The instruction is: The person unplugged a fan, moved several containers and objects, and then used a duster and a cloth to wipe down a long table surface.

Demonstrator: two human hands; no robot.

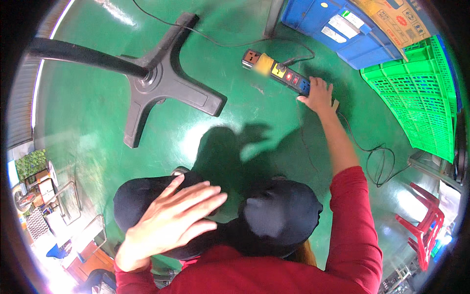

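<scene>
A long black power strip (297, 83) lies on the green floor ahead of me, with several sockets and small reddish switches. My right hand (319, 96) reaches out to its near right end, the thumb on one side and the fingers on the other. A black plug (283, 66) sits in its yellow socket, and a yellowish piece (264, 62), partly blurred, covers the strip farther left. Over my left thigh, my left hand (175, 215) hovers with fingers stretched out and nothing in them.
A black four-legged stand base (169, 81) with a pole occupies the floor at left. Blue (333, 29) and green crates (416, 93) line the right side. A thin cable (379, 164) loops across the floor near a red plastic stool (423, 223).
</scene>
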